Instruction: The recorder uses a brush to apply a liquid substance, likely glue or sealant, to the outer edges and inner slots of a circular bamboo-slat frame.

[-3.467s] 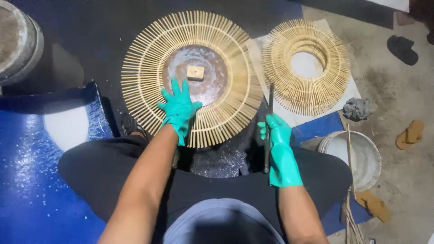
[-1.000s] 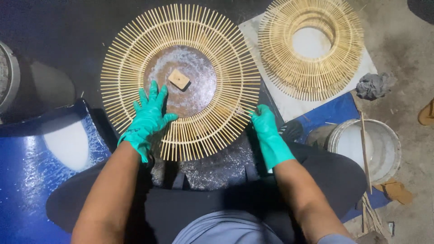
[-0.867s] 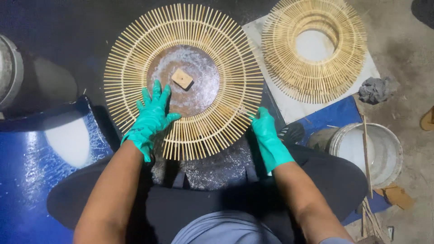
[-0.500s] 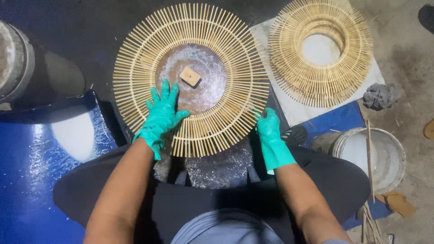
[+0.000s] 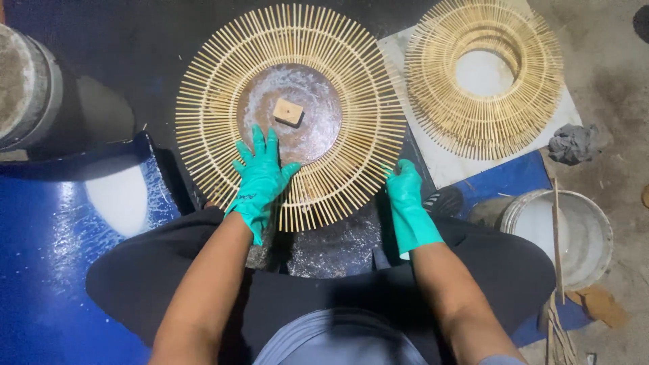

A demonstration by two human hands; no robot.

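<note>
Bamboo ring [image 5: 291,115], a flat wheel of thin sticks fanned out like rays, lies on the dark worktop [image 5: 135,54] just in front of your knees. At its centre sits a round metal disc [image 5: 297,111] with a small wooden block [image 5: 289,111] on top, likely there to weigh the middle down so the sticks keep their spacing. Your left hand [image 5: 260,176] lies flat on the near-left sticks, fingers spread wide, pressing rather than gripping. Your right hand [image 5: 405,196] curls around the near-right rim, fingers closed lightly on the stick ends, as if steadying or turning the wheel. Both hands wear teal gloves.

Count two rings: this one, and a second ring [image 5: 483,74], deeper and open in the middle, resting far right on a white board [image 5: 446,169]. One white bucket [image 5: 561,230] stands to the right, one grey rag [image 5: 573,143] beyond it, and one drum [image 5: 27,88] at far left.
</note>
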